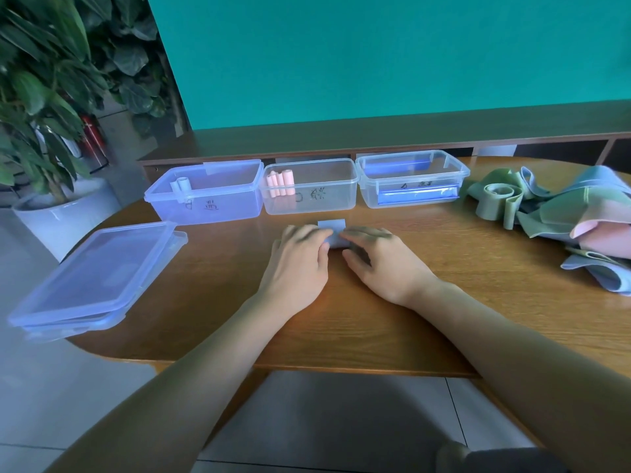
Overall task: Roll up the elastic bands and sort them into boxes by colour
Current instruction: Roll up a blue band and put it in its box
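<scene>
I have both hands on a blue band in the middle of the bench, left hand and right hand pressing it with bent fingers. To roll it well, I think I should keep both sides even and tight, then drop it in the left box beside the pale roll. My fingers hide most of the roll, and the box labels are too blurry to read.

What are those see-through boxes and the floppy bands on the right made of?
The boxes look like clear, glossy plastic: you see the rolls through their walls. The bands seem a matte, rubbery sheet, perhaps latex: they fold and curl limply. The exact material is not certain.
</scene>
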Available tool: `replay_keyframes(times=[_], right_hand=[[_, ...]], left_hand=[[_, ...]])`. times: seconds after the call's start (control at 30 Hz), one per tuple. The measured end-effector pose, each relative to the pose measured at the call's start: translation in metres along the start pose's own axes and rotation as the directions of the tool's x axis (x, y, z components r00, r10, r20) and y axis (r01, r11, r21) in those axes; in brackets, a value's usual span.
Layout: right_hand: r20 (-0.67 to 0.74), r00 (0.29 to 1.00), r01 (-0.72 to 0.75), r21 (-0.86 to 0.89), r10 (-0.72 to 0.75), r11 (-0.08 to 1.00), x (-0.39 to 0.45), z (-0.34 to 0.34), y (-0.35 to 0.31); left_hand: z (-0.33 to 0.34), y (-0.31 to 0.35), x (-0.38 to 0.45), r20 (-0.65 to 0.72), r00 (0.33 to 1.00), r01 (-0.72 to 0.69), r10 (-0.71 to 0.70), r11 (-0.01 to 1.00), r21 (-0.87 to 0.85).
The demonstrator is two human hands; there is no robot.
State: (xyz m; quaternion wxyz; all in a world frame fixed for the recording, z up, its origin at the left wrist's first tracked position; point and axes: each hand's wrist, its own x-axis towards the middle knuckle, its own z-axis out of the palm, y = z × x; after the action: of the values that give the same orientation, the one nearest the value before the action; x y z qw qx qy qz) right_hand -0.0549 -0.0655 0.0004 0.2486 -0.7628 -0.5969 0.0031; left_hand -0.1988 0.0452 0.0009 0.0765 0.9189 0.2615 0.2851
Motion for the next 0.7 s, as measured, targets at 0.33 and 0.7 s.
replay_keyframes(times=[0.33,0.7], right_hand=[[-0.059,0.995,0.073,-0.040,-0.075,0.997,0.005,-0.001,0.003],[-0.084,0.995,0.056,0.002,-0.056,0.998,0.020,0.000,0.009]], left_hand=[[0.002,0.000,0.009,0.096,0.994,0.052,-0.058,0.997,0.062],[0.002,-0.001,0.015,0.084,0.995,0.062,-0.063,0.998,0.005]])
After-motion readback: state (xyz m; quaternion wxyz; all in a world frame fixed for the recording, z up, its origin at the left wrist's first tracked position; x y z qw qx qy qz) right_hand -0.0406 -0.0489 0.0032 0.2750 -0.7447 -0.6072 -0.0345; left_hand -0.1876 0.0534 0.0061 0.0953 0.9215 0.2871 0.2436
